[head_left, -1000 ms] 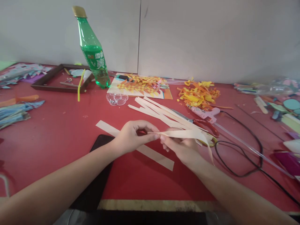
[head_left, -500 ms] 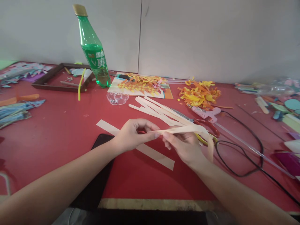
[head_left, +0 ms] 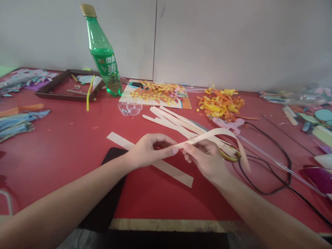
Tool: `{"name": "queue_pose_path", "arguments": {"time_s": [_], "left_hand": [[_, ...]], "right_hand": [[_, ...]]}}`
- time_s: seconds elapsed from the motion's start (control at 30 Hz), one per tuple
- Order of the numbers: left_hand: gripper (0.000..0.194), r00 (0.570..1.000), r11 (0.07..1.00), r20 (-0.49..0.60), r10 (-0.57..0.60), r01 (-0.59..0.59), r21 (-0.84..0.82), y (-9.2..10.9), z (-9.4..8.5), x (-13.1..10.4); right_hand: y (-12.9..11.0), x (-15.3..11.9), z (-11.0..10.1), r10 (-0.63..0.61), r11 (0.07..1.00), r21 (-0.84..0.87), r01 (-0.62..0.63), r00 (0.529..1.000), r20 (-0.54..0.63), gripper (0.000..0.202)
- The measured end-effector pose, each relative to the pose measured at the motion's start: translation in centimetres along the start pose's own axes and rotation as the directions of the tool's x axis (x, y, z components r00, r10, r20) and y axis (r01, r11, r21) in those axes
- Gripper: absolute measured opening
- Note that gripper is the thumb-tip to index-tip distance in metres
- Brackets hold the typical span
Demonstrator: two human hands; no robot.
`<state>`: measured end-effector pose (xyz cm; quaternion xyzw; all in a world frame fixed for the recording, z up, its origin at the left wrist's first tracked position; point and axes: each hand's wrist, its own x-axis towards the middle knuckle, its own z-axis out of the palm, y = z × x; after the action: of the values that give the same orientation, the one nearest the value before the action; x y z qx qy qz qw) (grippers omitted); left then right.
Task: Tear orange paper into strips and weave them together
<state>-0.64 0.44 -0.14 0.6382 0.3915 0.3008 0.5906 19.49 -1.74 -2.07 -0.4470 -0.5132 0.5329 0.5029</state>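
Observation:
A long cream paper strip (head_left: 218, 132) is pinched between thumb and fingers of my left hand (head_left: 150, 149) at its left end. Close beside it, my right hand (head_left: 203, 155) pinches the same strip, whose free end arches up and curls down to the right. Beneath my hands a second, flat cream strip (head_left: 172, 173) lies slanting on the red table, partly hidden by my left hand. Behind them rests a bundle of similar paper strips (head_left: 168, 119). Scissors with a yellow handle (head_left: 229, 155) lie partly covered by my right hand and the strip.
A pink glue gun (head_left: 229, 124) with a black cord lies right of the bundle. Farther back are a green bottle (head_left: 103, 62), a clear flower-shaped dish (head_left: 130, 109) and orange-yellow paper scraps (head_left: 220, 103). A black phone-like slab (head_left: 103, 200) sits under my left forearm.
My right hand has slid slightly right along the strip, and its loose end has lifted into a higher, wider arch. My left hand has hardly moved.

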Motion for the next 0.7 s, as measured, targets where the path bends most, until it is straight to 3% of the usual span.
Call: {"name": "queue_pose_path", "arguments": {"time_s": [0.13, 0.3, 0.7], "left_hand": [[0.028, 0.999, 0.999, -0.021, -0.026, 0.027, 0.035, -0.11, 0.17, -0.13], [0.03, 0.997, 0.993, -0.042, -0.058, 0.062, 0.102, 0.01, 0.31, -0.25], [0.026, 0.998, 0.998, -0.04, -0.054, 0.055, 0.044, 0.13, 0.27, -0.25]], "right_hand": [[-0.09, -0.34, 0.2, 0.019, 0.995, -0.097, -0.011, 0.996, 0.087, 0.011], [0.58, -0.18, -0.01, 0.013, 1.0, -0.024, -0.012, 0.999, 0.045, 0.013], [0.22, 0.3, -0.02, 0.042, 0.997, 0.07, -0.041, 0.999, -0.021, 0.016]]}}
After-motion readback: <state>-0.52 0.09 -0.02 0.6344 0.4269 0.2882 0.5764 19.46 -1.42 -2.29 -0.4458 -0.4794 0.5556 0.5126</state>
